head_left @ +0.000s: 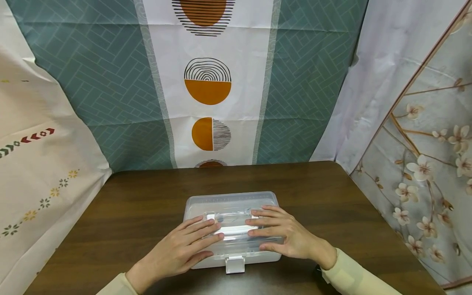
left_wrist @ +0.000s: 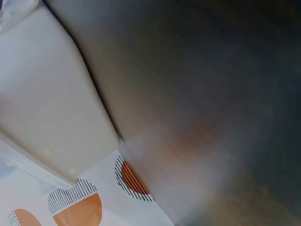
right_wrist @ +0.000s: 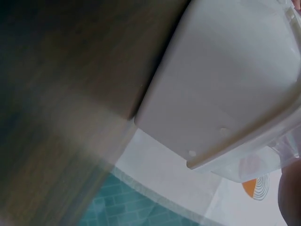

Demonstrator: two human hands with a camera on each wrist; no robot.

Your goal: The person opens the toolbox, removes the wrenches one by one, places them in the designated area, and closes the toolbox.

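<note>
A storage box with a clear lid (head_left: 230,200) sits on the table, its white latch (head_left: 234,264) at the front. A white carry handle (head_left: 232,230) lies across the lid's middle. My left hand (head_left: 184,245) rests on the lid's left part with fingers straight and spread. On the right part lies my right hand (head_left: 284,232), its fingers extended toward the handle. In the left wrist view the box's pale side wall (left_wrist: 51,94) shows, but no hand. The right wrist view shows the opposite wall (right_wrist: 221,84) and part of a finger (right_wrist: 289,193) at the edge.
The box stands on a dark brown wooden table (head_left: 147,196). Patterned cloth (head_left: 110,90) hangs behind it, a cream cloth (head_left: 40,172) on the left, and a flowered cloth (head_left: 424,196) on the right. Something small and black (head_left: 318,273) shows partly beside the right sleeve.
</note>
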